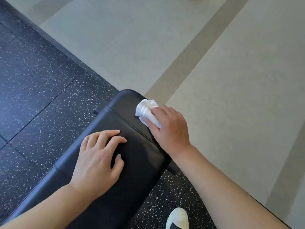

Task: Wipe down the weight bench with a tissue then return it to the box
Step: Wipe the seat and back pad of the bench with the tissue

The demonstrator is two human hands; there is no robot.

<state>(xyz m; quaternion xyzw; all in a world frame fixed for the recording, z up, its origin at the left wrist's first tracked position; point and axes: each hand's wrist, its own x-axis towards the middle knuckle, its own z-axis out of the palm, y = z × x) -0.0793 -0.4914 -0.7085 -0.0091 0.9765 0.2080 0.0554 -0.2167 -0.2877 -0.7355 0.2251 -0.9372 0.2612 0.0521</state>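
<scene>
Item: speckled black rubber flooring (33, 90), lying at the left and running under the bench.

Item: left hand (99, 159), resting flat on the weight bench (137, 162), fingers spread wide and relaxed, holding nothing.

Item: weight bench, black padded top (a seam crossing it near the far end), running diagonally from lower left toward centre.

Item: tissue (147, 111), white and crumpled, sitting on the bench's far right edge.

Item: right hand (170, 128), pressing down on the tissue with fingers curling over it.

Item: white shoe (178, 219), showing at the bottom edge.

Item: pale floor (231, 80), filling the right.
</scene>
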